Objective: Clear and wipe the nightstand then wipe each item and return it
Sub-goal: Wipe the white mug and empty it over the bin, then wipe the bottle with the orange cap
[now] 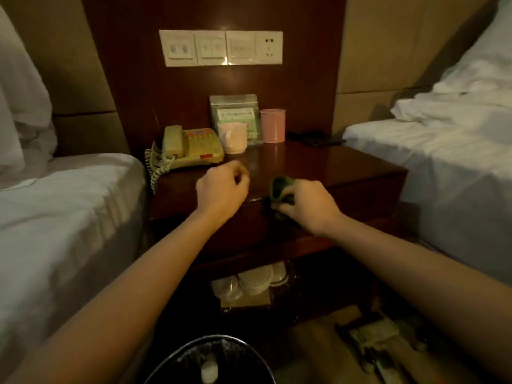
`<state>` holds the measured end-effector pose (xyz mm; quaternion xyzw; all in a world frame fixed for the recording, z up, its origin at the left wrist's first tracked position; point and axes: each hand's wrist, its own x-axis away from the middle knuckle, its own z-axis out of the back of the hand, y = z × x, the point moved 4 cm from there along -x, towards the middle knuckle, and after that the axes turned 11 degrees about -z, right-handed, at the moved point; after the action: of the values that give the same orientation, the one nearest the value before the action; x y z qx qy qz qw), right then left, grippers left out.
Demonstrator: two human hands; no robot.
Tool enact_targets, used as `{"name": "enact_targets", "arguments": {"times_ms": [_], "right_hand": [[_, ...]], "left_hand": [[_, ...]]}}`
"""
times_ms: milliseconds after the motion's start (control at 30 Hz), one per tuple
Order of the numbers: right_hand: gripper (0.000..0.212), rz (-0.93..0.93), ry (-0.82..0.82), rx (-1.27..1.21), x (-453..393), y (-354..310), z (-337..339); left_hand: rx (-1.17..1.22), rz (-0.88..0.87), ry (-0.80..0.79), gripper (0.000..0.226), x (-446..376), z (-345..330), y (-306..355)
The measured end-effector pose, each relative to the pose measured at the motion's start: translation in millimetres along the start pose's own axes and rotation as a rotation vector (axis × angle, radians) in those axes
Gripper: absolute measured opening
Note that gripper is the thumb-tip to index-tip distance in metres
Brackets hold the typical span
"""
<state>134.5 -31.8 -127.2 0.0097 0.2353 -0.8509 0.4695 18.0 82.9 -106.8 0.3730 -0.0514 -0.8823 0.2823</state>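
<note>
The nightstand (318, 164) is dark glossy wood. At its back stand a yellowed telephone (191, 146), a pale mug (232, 137), a ribbed pink cup (272, 125) and a foil pouch (234, 110). The right hand (304, 205) grips a crumpled dark green cloth (280, 187) at the front edge; the left hand (221, 188) is loosely curled, holding nothing visible.

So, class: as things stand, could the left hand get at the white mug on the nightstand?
Probably yes. The left hand hovers over the nightstand, holding nothing, and the white mug stands just beyond it with bare tabletop between; the telephone sits beside the path.
</note>
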Motion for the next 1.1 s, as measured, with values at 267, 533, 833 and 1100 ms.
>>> {"name": "enact_targets", "arguments": {"times_ms": [267, 533, 833, 1100], "right_hand": [[0.015, -0.273, -0.285, -0.099, 148, 135, 2], [0.021, -0.772, -0.24, -0.257, 249, 281, -2], [0.021, -1.188, -0.389, -0.287, 325, 352, -24], [0.011, -1.412, -0.221, -0.763, 348, 374, -83]], "left_hand": [[0.608, -0.157, -0.213, 0.022, 88, -88, 105], [0.562, -0.317, -1.098, 0.019, 199, -220, 195], [0.253, -0.348, -1.405, 0.067, 288, -326, 225], [0.361, 0.092, -1.164, 0.082, 327, -414, 226]]}}
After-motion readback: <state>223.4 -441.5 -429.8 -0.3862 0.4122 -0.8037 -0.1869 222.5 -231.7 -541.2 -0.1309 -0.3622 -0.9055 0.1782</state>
